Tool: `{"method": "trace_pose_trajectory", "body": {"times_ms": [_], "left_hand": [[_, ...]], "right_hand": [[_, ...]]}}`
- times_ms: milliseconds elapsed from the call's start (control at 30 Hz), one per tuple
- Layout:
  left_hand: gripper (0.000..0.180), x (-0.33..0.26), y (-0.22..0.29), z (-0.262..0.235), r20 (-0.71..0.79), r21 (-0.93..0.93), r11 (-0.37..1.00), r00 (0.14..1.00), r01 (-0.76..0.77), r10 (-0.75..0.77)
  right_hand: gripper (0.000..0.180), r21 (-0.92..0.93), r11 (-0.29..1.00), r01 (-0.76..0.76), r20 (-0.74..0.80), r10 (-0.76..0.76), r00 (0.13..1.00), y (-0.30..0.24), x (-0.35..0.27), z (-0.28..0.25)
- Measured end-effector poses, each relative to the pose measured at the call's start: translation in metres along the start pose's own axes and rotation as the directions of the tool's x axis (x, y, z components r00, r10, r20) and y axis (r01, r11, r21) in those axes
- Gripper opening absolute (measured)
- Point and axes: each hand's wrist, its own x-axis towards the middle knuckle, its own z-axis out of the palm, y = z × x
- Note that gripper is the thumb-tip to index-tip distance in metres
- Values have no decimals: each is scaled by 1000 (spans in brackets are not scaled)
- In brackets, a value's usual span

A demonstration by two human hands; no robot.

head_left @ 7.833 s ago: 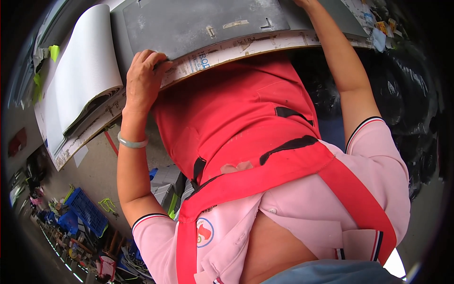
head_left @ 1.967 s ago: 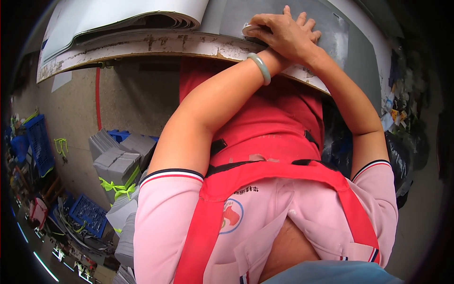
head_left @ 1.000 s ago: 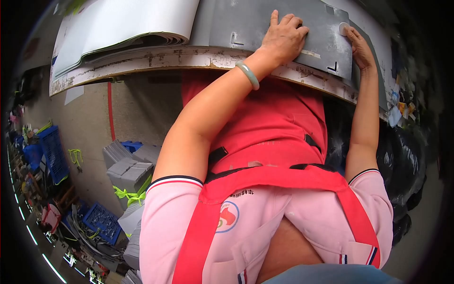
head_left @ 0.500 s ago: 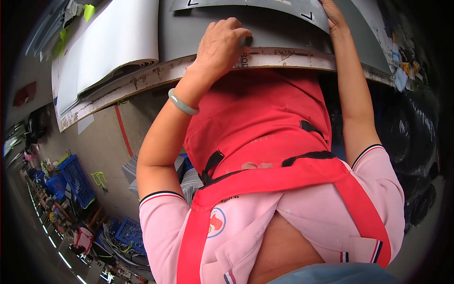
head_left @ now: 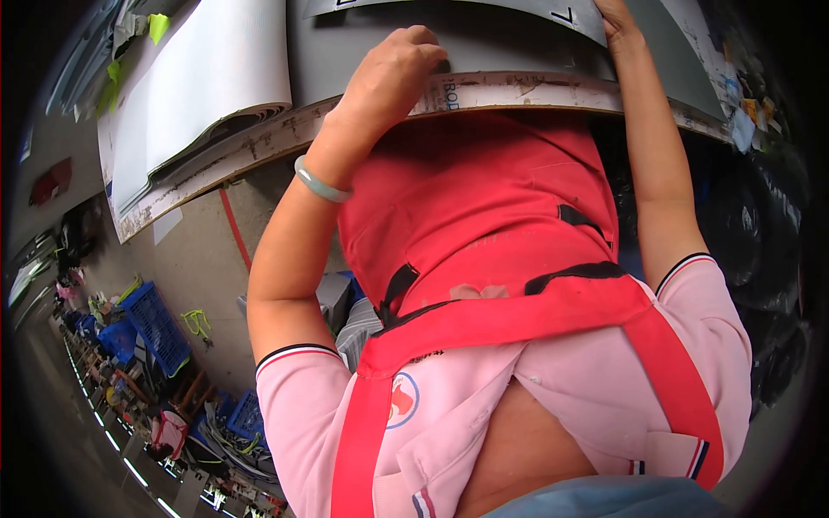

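My left hand is curled closed low over a dark grey sheet near the table's front edge. Something small and dark shows at its fingertips, mostly hidden by the fingers. A pale jade-coloured bangle circles that wrist. At the top right, my right hand grips the right end of a lighter grey panel with black corner marks. This panel curves above the dark sheet, and its far part lies outside the picture.
A thick fold of white sheet material covers the table's left part. The worn table edge runs in front of my red apron. Blue crates stand on the floor at left. Black plastic bags bulge below the table at right.
My left hand has shifted slightly left and toward the top of the picture, still curled. The right hand keeps its hold on the panel. The whole view has tilted a little.
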Motion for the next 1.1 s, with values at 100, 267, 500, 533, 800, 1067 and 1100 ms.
{"method": "trace_pose_trajectory", "body": {"times_ms": [100,267,500,533,800,1067,1100], "left_hand": [[19,3,3,5,-110,-13,1000,993,28,-29],[29,24,22,14,-71,3,1000,997,-7,7],[21,27,12,13,45,-188,972,990,139,-133],[19,27,10,14,9,-183,977,994,112,-112],[17,33,23,13,-19,-96,995,999,31,-33],[20,23,18,14,-29,23,999,999,-42,43],[20,24,18,13,-29,20,999,999,-43,44]], "right_hand": [[25,-52,999,12,-41,-14,999,1,0,3],[22,-138,990,29,-59,-37,998,1,4,-11],[20,-191,981,31,13,-29,999,3,3,-9],[21,-184,982,35,-14,-38,999,5,2,-6],[19,432,839,-331,361,175,916,-1,11,-42],[17,-227,973,48,-11,-52,999,7,3,-5],[16,-230,972,51,-3,-53,999,7,3,-8]]}}
